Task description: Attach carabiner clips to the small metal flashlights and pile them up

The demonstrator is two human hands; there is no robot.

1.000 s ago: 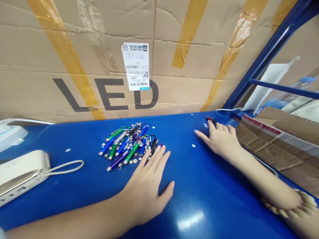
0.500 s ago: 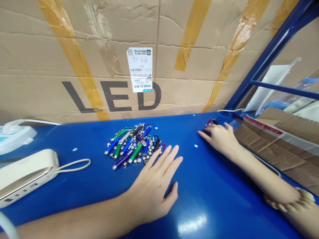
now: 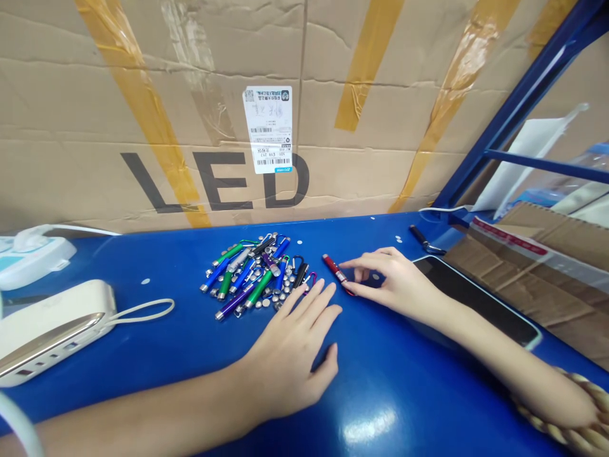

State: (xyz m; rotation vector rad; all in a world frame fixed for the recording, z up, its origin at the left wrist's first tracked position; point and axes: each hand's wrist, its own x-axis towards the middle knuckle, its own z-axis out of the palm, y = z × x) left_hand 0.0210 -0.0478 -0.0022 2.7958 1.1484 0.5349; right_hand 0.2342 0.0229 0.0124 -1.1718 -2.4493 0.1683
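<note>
My right hand (image 3: 397, 282) pinches a small red keychain flashlight (image 3: 335, 268) between thumb and fingers, low over the blue table. Its far end points up and left. My left hand (image 3: 295, 352) rests flat on the table with fingers stretched out, holding nothing. Just beyond its fingertips lies a loose pile of small keychain flashlights (image 3: 260, 290) in green, blue, purple, black and silver, some with carabiner clips. Several button cells (image 3: 258, 304) are scattered among and around them. The left fingertips come close to a magenta carabiner (image 3: 311, 279) at the pile's edge.
A black keychain flashlight (image 3: 420, 237) lies at the back right, beyond a dark phone (image 3: 476, 301). A white power bank (image 3: 57, 333) with a strap and a white power strip (image 3: 40, 260) stand left. Large carton (image 3: 214, 127) walls the back; blue frame (image 3: 547, 164) and cardboard (image 3: 547, 279) bound the right.
My right hand has moved left and nearer from the back right, bringing the red keychain flashlight toward the pile. The black flashlight and the phone now show more. My left hand stays nearly still.
</note>
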